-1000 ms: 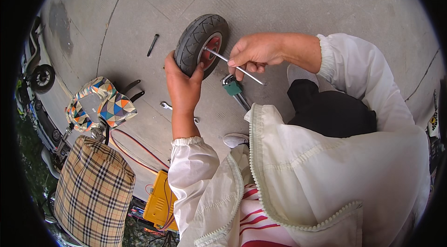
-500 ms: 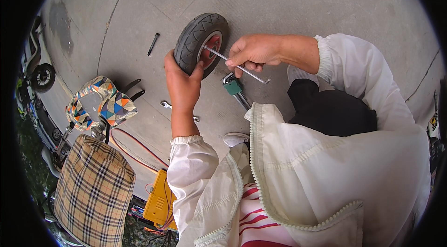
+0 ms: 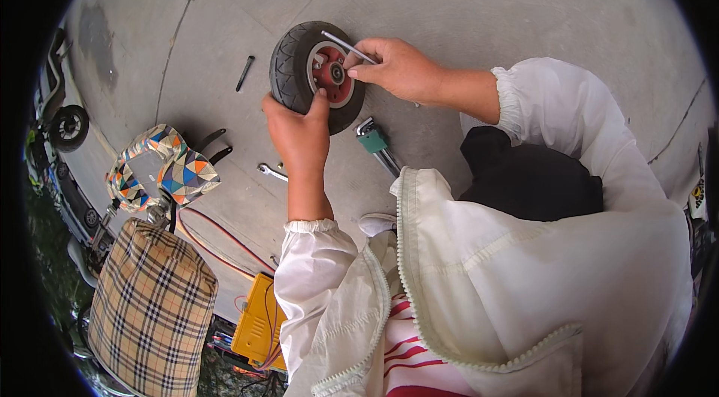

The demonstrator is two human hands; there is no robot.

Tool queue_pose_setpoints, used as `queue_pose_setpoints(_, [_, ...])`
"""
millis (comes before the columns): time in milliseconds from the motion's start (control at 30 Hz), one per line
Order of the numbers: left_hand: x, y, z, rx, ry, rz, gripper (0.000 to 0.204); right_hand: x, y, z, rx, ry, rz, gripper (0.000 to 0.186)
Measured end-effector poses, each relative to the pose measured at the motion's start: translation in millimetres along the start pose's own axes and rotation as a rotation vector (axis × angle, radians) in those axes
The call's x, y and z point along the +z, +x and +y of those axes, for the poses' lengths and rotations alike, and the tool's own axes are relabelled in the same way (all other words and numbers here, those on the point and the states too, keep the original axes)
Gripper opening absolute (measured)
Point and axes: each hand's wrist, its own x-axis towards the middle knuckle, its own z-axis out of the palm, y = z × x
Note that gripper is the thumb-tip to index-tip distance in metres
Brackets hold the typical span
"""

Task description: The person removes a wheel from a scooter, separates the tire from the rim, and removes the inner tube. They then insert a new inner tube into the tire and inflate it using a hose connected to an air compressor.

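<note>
A small wheel point(image 3: 293, 71) with a black tyre and a red hub stands tilted above the concrete floor. My left hand point(image 3: 299, 127) grips it at the lower left, thumb on the rim and the fingers hidden behind the tyre. My right hand point(image 3: 393, 71) is closed on a silver hex key point(image 3: 346, 46), whose straight end points up and left in front of the wheel's upper face. The fingertips of that hand are close to the hub's centre bearing. Below the wheel lies a hex key set point(image 3: 374, 142) in a green holder.
On the floor are a black bolt point(image 3: 245, 73) and a wrench point(image 3: 271, 171). To the left stands a vehicle with a patterned cover point(image 3: 187, 176) and a plaid cover point(image 3: 153, 299). A yellow box point(image 3: 258, 318) with cables is beside my left sleeve.
The hex key has come away from the hub, and my right hand has moved up and left toward the hub. The wheel now shows more of its red face.
</note>
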Motion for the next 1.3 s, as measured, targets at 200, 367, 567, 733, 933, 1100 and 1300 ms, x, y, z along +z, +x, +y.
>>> queue_pose_setpoints(200, [7, -9, 27, -0.023, 0.094, 0.01, 0.06, 19, 32, 0, -0.124, -0.177, 0.159, 0.024])
queue_pose_setpoints(367, [9, -8, 20, -0.02, 0.067, 0.028, 0.062, 24, 36, 2, -0.204, -0.264, 0.212, 0.021])
queue_pose_setpoints(567, [7, 3, 10, -0.082, -0.049, -0.004, 0.061, 10, 29, 8, -0.194, -0.301, 0.253, 0.021])
queue_pose_setpoints(733, [-2, 13, -21, -0.141, -0.176, -0.021, 0.057, -26, 17, 72, -0.089, -0.513, 0.264, 0.022])
queue_pose_setpoints(933, [-8, 14, -34, -0.152, -0.223, -0.068, 0.058, -40, -2, 76, -0.028, -0.667, 0.188, 0.027])
queue_pose_setpoints(1100, [-8, 10, -35, -0.001, -0.242, -0.099, 0.06, -29, -7, 26, 0.112, -0.563, -0.078, 0.03])
queue_pose_setpoints(1300, [-6, 6, -17, 0.07, -0.062, -0.088, 0.063, -24, -5, 20, 0.113, -0.556, -0.129, 0.028])
